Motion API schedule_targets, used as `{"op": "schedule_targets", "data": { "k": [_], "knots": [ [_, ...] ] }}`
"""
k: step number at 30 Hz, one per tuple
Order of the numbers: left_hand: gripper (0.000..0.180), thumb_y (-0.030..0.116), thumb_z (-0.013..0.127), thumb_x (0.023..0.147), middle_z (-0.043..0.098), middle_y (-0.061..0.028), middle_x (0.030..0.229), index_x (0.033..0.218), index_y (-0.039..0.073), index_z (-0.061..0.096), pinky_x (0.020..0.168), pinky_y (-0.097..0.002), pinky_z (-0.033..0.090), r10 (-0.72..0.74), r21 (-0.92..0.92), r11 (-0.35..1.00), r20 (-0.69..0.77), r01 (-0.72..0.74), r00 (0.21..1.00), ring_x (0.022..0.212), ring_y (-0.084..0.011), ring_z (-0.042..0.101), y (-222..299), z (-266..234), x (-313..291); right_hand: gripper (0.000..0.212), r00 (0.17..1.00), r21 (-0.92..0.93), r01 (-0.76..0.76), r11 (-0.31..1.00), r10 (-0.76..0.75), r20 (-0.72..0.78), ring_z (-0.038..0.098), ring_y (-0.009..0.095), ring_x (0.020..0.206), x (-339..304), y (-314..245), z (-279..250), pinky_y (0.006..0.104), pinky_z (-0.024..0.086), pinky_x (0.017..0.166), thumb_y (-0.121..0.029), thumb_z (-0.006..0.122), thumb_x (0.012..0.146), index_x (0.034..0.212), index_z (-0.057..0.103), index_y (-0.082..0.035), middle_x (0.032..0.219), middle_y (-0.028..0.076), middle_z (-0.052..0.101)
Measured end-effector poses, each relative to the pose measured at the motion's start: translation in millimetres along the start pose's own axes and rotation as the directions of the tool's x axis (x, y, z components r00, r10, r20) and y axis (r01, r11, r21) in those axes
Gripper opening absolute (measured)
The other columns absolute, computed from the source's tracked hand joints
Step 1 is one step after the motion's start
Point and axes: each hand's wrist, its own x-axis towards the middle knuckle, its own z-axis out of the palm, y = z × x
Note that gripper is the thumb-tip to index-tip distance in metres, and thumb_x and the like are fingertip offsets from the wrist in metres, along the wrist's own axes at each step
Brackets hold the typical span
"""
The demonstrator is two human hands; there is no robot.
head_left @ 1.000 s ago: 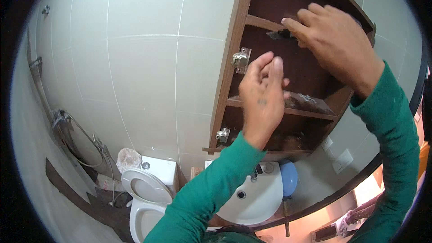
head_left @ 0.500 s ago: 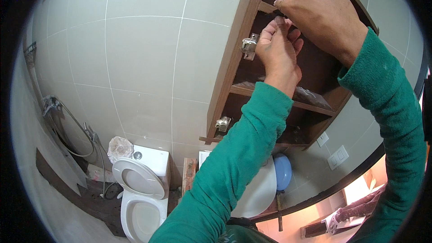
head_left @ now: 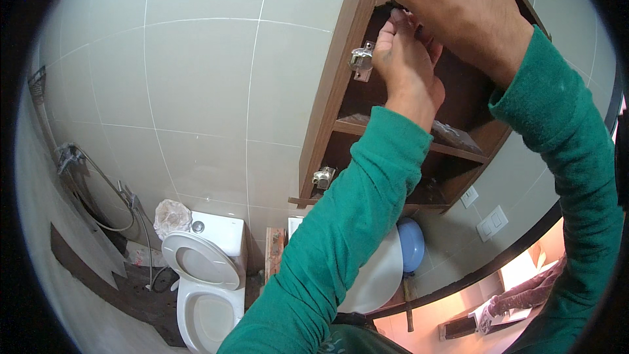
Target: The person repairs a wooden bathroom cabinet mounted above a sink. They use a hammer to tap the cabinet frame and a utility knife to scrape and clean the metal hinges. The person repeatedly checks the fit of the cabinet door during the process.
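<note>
Both my hands are raised to a brown wooden wall cabinet (head_left: 332,92) with its front uncovered. My left hand (head_left: 409,69) reaches up with its fingers closed around a small dark piece (head_left: 388,8) by the upper shelf. Just above and to the right, my right hand (head_left: 468,16) is curled, knuckles up, its fingertips close to the same piece. What the right fingers grip is hidden behind the hand. A metal hinge (head_left: 361,60) is fixed on the cabinet's left side panel, and a lower hinge (head_left: 323,177) sits further down it.
Below stand a white toilet (head_left: 226,233) with its lid raised, a white washbasin (head_left: 377,282) and a blue plastic bowl (head_left: 411,246). A shower hose (head_left: 143,236) hangs at the left. Wall switches (head_left: 493,224) are right of the cabinet.
Both hands have shifted slightly up and left within the view, still close together at the upper shelf. The small dark piece remains at the left fingertips.
</note>
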Motion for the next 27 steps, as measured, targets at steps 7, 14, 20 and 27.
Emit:
{"op": "schedule_targets", "data": {
  "k": [7, 14, 20, 27],
  "knots": [
    [0.021, 0.033, 0.059, 0.113, 0.067, 0.0018, 0.103, 0.122, 0.014, 0.061, 0.07, -0.0254, 0.053, 0.005, -0.035, 0.999, 0.052, -0.003, 0.999, 0.086, -0.0091, 0.065, 4, -3, 8, 0.012, 0.997, -0.032, -0.072, 0.997, 0.072, -0.012, 0.079, 0.022, 0.073, 12, -14, -16, 0.0357, 0.067, 0.071, -0.013, 0.074, 0.088, 0.084, 0.081, -0.004, 0.082, 0.014, 0.079],
    [0.018, 0.032, 0.061, 0.112, 0.065, 0.0022, 0.103, 0.12, 0.017, 0.059, 0.068, -0.0244, 0.052, -0.005, -0.215, 0.976, 0.188, 0.046, 0.982, 0.085, -0.0098, 0.063, -11, -5, 19, 0.015, 0.991, -0.12, 0.116, 0.986, -0.107, 0.079, 0.08, 0.023, 0.081, 23, -2, -27, 0.0352, 0.068, 0.08, -0.016, 0.071, 0.096, 0.097, 0.083, -0.007, 0.089, 0.011, 0.08],
    [0.017, 0.026, 0.066, 0.108, 0.068, -0.0029, 0.104, 0.116, 0.012, 0.063, 0.071, -0.0281, 0.055, 0.06, -0.005, 0.998, 0.101, -0.06, 0.993, 0.086, -0.0137, 0.066, -3, -8, -3, 0.016, 0.988, -0.13, 0.135, 0.982, -0.124, 0.088, 0.079, 0.023, 0.087, 13, 9, -36, 0.036, 0.066, 0.081, -0.014, 0.074, 0.095, 0.109, 0.08, -0.01, 0.097, 0.012, 0.079],
    [0.023, 0.011, 0.078, 0.098, 0.072, -0.0061, 0.098, 0.115, 0.003, 0.065, 0.068, -0.0318, 0.057, 0.587, 0.728, 0.338, 0.332, -0.597, 0.738, 0.078, -0.0128, 0.067, 20, -28, -39, 0.031, 0.999, -0.075, -0.031, 0.997, 0.029, -0.026, 0.077, 0.025, 0.094, -56, 52, -21, 0.0369, 0.065, 0.082, -0.012, 0.078, 0.092, 0.123, 0.076, -0.013, 0.107, 0.012, 0.078]
  ]
}}
